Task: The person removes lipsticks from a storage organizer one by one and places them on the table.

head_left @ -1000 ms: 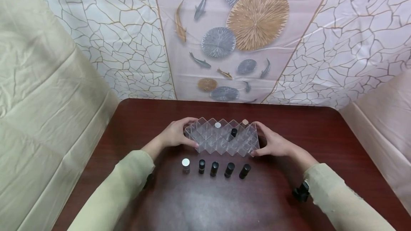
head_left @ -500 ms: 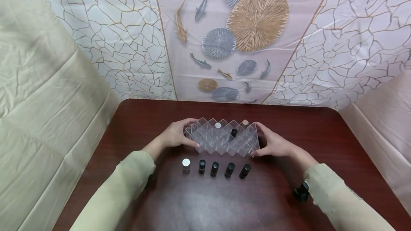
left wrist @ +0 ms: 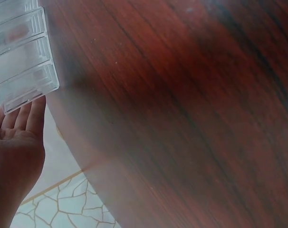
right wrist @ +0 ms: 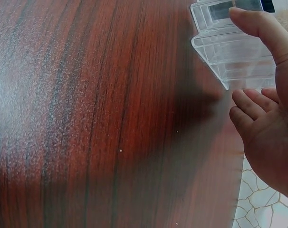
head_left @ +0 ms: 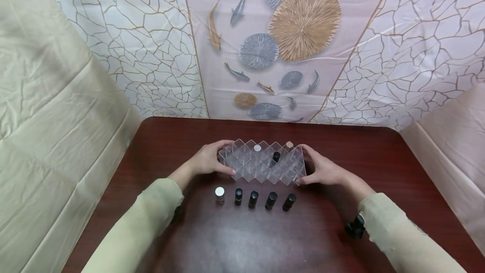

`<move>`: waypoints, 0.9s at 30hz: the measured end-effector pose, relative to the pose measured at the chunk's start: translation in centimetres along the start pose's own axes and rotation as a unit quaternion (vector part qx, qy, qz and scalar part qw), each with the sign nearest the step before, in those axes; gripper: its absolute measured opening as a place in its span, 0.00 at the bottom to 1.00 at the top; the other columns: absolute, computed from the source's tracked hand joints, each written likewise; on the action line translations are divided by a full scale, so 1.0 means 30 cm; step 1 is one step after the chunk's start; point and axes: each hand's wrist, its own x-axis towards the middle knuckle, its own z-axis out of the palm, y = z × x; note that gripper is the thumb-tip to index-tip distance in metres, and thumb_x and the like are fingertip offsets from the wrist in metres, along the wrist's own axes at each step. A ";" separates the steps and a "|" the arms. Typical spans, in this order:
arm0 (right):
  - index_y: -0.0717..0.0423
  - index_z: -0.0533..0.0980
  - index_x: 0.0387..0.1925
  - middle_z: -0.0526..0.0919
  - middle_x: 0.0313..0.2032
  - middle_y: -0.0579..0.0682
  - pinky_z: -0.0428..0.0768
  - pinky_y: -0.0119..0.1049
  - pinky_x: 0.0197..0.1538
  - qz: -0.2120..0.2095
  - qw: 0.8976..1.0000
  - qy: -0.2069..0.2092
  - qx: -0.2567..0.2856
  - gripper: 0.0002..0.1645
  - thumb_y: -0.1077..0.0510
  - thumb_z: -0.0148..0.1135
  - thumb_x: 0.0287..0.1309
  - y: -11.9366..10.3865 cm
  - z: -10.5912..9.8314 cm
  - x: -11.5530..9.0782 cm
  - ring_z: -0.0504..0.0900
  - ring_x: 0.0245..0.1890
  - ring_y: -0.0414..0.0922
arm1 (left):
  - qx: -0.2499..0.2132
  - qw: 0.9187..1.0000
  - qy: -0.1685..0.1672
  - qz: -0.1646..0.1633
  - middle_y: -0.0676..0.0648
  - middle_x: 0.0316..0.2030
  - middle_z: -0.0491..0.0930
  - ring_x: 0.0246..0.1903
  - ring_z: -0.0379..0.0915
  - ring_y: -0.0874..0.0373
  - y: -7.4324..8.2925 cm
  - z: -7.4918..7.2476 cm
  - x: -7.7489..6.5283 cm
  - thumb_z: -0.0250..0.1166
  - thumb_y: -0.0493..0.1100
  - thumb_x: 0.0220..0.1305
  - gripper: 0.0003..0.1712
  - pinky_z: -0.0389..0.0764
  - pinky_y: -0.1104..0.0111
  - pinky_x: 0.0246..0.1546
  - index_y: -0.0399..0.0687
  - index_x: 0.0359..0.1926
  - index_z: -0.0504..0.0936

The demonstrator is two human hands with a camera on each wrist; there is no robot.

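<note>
Head view: one clear diamond-celled organizer (head_left: 250, 171), centred toward the far edge of the dark wood table (head_left: 261, 243).
Left hand (head_left: 207, 158): thumb near, fingers far, pinching the organizer's left end.
Right hand (head_left: 323, 168): mirrors that grip at its right end.
Step, as judged: steadying or placing the organizer.
Next move: probably calls for even, level pressure from both hands.
Cells: three tubes, one white-topped tube (head_left: 257, 148), one black-topped tube (head_left: 276, 156), one pinkish-topped tube (head_left: 289, 145).
Near row: five upright; leftmost white-capped bottle (head_left: 219, 195), then four black tubes (head_left: 253, 199).
</note>
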 end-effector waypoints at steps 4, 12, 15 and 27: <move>0.65 0.53 0.78 0.66 0.76 0.68 0.59 0.20 0.68 0.008 1.000 0.001 -0.009 0.65 0.57 0.86 0.50 -0.008 -0.001 -0.001 0.66 0.77 0.65 | 0.002 1.000 0.005 0.002 0.45 0.60 0.85 0.55 0.80 0.51 -0.001 0.003 -0.002 0.89 0.57 0.45 0.59 0.78 0.53 0.62 0.47 0.76 0.72; 0.70 0.43 0.82 0.60 0.78 0.72 0.59 0.52 0.78 0.028 0.999 -0.009 -0.024 0.74 0.55 0.85 0.52 -0.026 -0.007 -0.017 0.61 0.79 0.67 | 0.007 1.000 0.014 0.008 0.45 0.59 0.85 0.54 0.80 0.52 -0.006 0.008 -0.004 0.88 0.57 0.45 0.58 0.79 0.54 0.61 0.48 0.76 0.72; 0.71 0.42 0.83 0.56 0.80 0.72 0.57 0.63 0.77 0.032 0.997 -0.011 -0.063 0.77 0.51 0.86 0.51 -0.034 -0.015 -0.022 0.59 0.79 0.67 | 0.008 1.000 0.017 0.010 0.45 0.59 0.86 0.54 0.81 0.52 -0.012 0.012 -0.003 0.88 0.57 0.45 0.58 0.79 0.55 0.61 0.47 0.75 0.73; 0.65 0.44 0.84 0.59 0.80 0.69 0.60 0.66 0.75 0.020 0.993 0.006 -0.117 0.74 0.45 0.84 0.54 -0.135 -0.111 -0.047 0.61 0.79 0.66 | 0.006 1.000 0.021 0.019 0.45 0.58 0.86 0.53 0.82 0.52 -0.012 0.012 -0.007 0.88 0.58 0.45 0.58 0.80 0.55 0.60 0.46 0.75 0.73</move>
